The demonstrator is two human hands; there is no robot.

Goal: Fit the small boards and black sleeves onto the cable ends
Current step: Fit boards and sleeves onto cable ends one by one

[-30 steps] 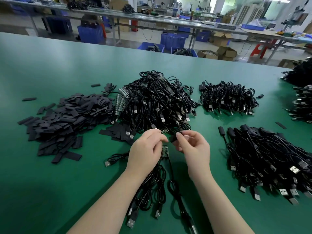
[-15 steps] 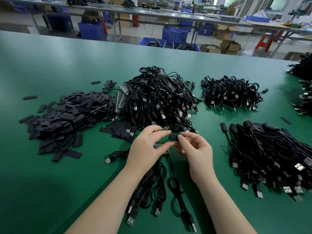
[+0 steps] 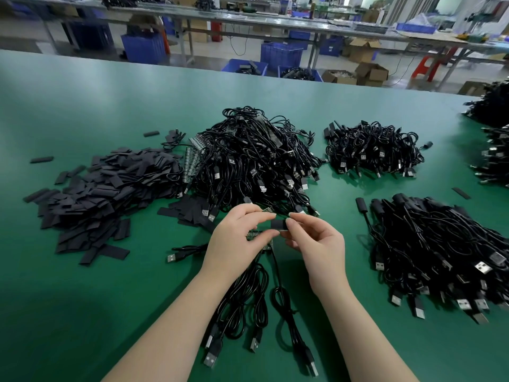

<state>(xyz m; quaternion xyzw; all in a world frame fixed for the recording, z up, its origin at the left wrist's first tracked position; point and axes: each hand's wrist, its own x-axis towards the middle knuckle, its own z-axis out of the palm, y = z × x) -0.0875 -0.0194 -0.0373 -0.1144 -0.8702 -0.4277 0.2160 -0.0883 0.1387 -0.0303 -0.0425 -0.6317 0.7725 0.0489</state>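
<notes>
Near the front edge of the green bench point(image 3: 82, 86), the left hand point(image 3: 234, 244) is pinching a small board point(image 3: 254, 234) on a cable end point(image 3: 268, 245), while the right hand point(image 3: 316, 244) is pinching a black sleeve point(image 3: 278, 224) just beside it. Sliding it on well likely means keeping the sleeve mouth open and lined up straight with the board. Loose sleeves point(image 3: 104, 194) are heaping toward the left edge, cable piles point(image 3: 248, 161) are lying mid-bench, and blue crates point(image 3: 281, 55) are standing on the workshop floor beyond the far edge.

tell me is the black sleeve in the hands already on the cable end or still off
Cannot tell. The black sleeve is pinched between the right hand and left hand; fingers hide the cable end.
</notes>
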